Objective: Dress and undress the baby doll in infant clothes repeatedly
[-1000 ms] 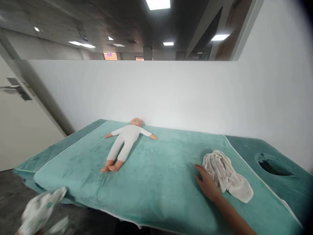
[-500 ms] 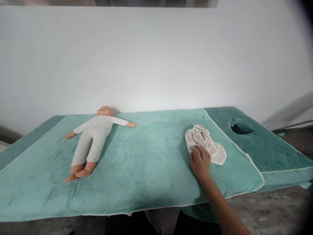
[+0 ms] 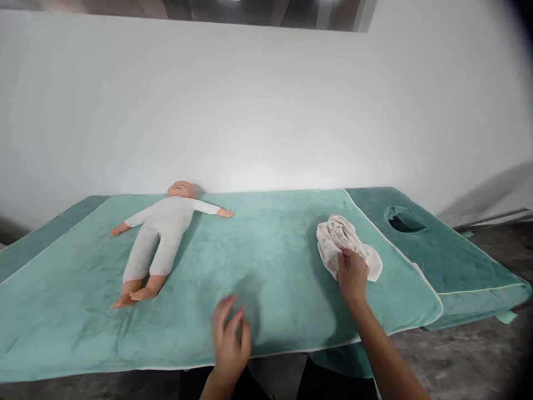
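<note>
On the right half of the green sheet lies a crumpled white cloth [image 3: 336,236] with a small print, perhaps a baby garment; its folds hide its exact shape. My right hand [image 3: 353,276] pinches its near edge between thumb and fingers. Over the front part of the sheet hovers my left hand [image 3: 231,336], slightly blurred, with its fingers apart and loosely curled, holding nothing. A baby doll [image 3: 164,228] with a white cloth body rests on its back at the left, arms spread and feet towards me, apart from both hands.
The light green sheet [image 3: 275,239] covers most of a padded massage bed [image 3: 462,261], which has a face hole [image 3: 403,220] at the right. A white wall [image 3: 266,111] runs along the far side. Dark flooring [image 3: 449,361] shows below the near edge.
My left hand has come into view from below, over the front of the sheet. My right hand has shifted slightly right and now pinches the cloth instead of resting on it.
</note>
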`<state>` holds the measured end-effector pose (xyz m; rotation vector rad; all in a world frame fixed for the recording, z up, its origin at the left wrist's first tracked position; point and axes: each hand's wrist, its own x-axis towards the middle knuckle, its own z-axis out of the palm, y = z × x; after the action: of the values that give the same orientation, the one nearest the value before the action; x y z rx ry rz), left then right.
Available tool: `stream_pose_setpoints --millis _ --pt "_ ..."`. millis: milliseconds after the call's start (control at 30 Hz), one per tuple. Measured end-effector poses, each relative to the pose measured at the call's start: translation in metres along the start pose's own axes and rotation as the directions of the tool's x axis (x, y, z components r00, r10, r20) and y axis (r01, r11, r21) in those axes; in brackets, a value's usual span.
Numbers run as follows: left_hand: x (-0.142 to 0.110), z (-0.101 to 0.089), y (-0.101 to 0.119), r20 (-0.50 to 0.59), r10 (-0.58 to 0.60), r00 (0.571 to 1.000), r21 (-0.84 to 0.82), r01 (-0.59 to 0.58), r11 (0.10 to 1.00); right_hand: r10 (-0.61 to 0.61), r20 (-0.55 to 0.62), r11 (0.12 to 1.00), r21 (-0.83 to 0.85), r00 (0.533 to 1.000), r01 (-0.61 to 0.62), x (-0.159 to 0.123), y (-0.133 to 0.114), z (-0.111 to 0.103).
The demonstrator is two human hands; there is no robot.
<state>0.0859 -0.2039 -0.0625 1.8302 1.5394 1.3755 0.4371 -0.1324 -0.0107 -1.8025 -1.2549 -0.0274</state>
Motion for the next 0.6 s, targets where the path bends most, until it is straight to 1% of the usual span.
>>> stream_pose_setpoints --millis 33,67,100,133,167,200,233,300,333,367,400,433,467,500,533,600 --pt "0.020 0.015 0.007 0.059 -0.008 0.998 -0.078 0.013 0.997 0.037 0.026 0.998 0.057 0.999 -0.039 0.005 -0.010 -0.007" --pt "0.041 0.029 0.014 0.132 -0.028 0.991 -0.168 0.050 0.985 0.071 0.051 0.989 0.126 0.996 -0.077 0.011 -0.022 -0.014" --pt "0.062 0.040 0.021 0.201 -0.056 0.978 -0.252 0.107 0.962 0.097 0.072 0.971 0.210 0.993 -0.111 0.019 -0.035 -0.021" --pt "0.081 0.049 0.028 0.246 -0.097 0.964 -0.324 0.177 0.929 0.111 0.092 0.943 0.305 0.990 -0.134 0.028 -0.049 -0.027" --pt "0.099 0.057 0.033 0.301 -0.140 0.943 -0.379 0.253 0.890 0.107 0.120 0.898 0.414 0.987 -0.148 0.038 -0.065 -0.033" --pt "0.114 0.063 0.037 0.359 -0.187 0.914 -0.436 0.342 0.833 0.090 0.158 0.831 0.532 0.983 -0.162 0.049 -0.081 -0.039" --pt "0.127 0.067 0.038 0.433 -0.228 0.872 -0.483 0.438 0.758 0.051 0.209 0.752 0.635 0.977 -0.175 0.059 -0.097 -0.043" --pt "0.143 0.072 0.034 0.568 -0.265 0.779 -0.552 0.599 0.580 -0.061 0.299 0.609 0.767 0.952 -0.202 0.079 -0.132 -0.049" --pt "0.148 0.074 0.030 0.612 -0.259 0.747 -0.586 0.649 0.486 -0.126 0.336 0.556 0.803 0.933 -0.214 0.087 -0.150 -0.051" --pt "0.150 0.074 0.024 0.637 -0.242 0.732 -0.623 0.674 0.397 -0.198 0.367 0.518 0.826 0.909 -0.221 0.095 -0.168 -0.052" --pt "0.151 0.074 0.018 0.642 -0.218 0.735 -0.665 0.676 0.319 -0.275 0.395 0.491 0.842 0.877 -0.225 0.102 -0.185 -0.052" --pt "0.150 0.074 0.012 0.636 -0.188 0.748 -0.705 0.663 0.252 -0.350 0.414 0.470 0.854 0.841 -0.224 0.109 -0.202 -0.051" --pt "0.149 0.074 0.006 0.627 -0.154 0.763 -0.738 0.646 0.196 -0.416 0.425 0.450 0.864 0.804 -0.224 0.115 -0.218 -0.050" --pt "0.147 0.074 0.002 0.619 -0.122 0.776 -0.761 0.631 0.149 -0.466 0.421 0.425 0.878 0.778 -0.220 0.121 -0.233 -0.048" --pt "0.146 0.073 0.000 0.609 -0.097 0.787 -0.779 0.617 0.112 -0.496 0.405 0.398 0.892 0.768 -0.213 0.127 -0.245 -0.046" --pt "0.144 0.070 0.000 0.598 -0.081 0.797 -0.797 0.602 0.049 -0.515 0.370 0.359 0.912 0.773 -0.198 0.134 -0.261 -0.042"
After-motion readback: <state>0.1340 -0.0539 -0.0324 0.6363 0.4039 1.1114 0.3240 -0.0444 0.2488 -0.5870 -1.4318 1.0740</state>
